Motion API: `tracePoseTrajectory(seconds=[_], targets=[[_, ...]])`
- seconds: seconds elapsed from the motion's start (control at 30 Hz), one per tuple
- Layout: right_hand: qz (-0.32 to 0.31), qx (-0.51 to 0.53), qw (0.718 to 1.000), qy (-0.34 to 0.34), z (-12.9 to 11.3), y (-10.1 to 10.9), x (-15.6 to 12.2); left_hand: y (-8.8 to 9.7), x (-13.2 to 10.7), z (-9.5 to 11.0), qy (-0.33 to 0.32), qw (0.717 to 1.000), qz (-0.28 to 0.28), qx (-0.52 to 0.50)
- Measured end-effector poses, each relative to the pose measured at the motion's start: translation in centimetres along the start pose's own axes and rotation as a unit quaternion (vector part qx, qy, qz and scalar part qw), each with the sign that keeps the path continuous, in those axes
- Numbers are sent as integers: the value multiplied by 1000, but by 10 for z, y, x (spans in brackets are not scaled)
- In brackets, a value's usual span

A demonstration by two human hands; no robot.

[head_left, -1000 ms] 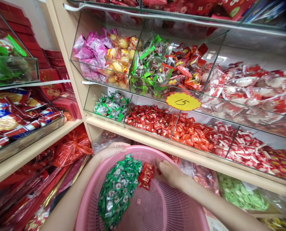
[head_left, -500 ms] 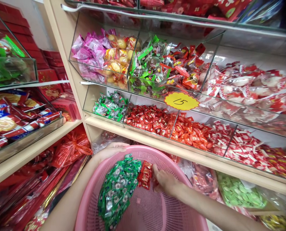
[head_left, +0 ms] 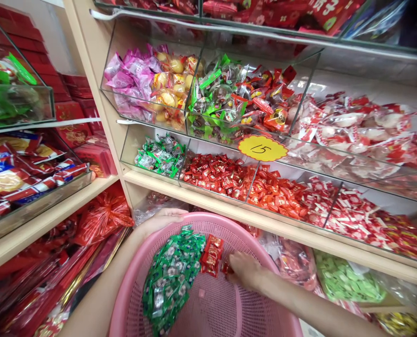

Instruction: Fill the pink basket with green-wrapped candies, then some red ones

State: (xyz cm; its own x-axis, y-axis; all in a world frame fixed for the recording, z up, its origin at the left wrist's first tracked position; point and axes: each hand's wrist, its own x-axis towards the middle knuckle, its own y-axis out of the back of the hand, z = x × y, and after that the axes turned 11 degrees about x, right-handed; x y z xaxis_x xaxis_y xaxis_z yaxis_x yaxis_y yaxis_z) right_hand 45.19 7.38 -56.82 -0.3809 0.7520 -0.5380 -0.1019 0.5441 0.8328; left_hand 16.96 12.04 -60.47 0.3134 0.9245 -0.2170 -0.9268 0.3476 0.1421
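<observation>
A pink plastic basket (head_left: 124, 295) with a perforated wall fills the lower middle of the view. My left hand (head_left: 164, 218) holds its far left rim, the fingers partly hidden along the outer side. Inside, green-wrapped candies (head_left: 173, 276) lie in a heap on the left, and a small strip of red-wrapped candies (head_left: 212, 255) rests beside them. My right hand (head_left: 244, 271) is in the basket just right of that strip, fingers curled round more red-wrapped candies (head_left: 227, 267), which are mostly hidden by the hand.
Behind the basket, a wooden shelf (head_left: 194, 199) carries clear bins of red-wrapped candies (head_left: 219, 173) and green-silver candies (head_left: 161, 157). A yellow price tag (head_left: 263, 148) reads 15. Bags of pale green candies (head_left: 349, 276) sit low right; a red plastic bag (head_left: 105, 217) lies low left.
My right hand has shifted slightly right and down from the red strip, its fingers more curled, with red wrappers now showing at the fingertips. The left hand stays on the rim.
</observation>
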Motion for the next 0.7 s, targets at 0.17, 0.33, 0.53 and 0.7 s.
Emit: tracePoseTrajectory(seconds=[0.17, 0.33, 0.53, 0.7], targets=[[8, -2, 1000, 15, -3, -1, 3, 1, 1, 2, 5, 1000, 7, -1], [-1, -1, 1000, 27, -11, 3, 2, 1, 2, 0, 2, 1000, -4, -19], [25, 17, 1000, 7, -9, 9, 0, 4, 3, -8, 3, 1000, 6, -17], [105, 25, 994, 29, -5, 52, -10, 1, -1, 1, 2, 1000, 13, -5]])
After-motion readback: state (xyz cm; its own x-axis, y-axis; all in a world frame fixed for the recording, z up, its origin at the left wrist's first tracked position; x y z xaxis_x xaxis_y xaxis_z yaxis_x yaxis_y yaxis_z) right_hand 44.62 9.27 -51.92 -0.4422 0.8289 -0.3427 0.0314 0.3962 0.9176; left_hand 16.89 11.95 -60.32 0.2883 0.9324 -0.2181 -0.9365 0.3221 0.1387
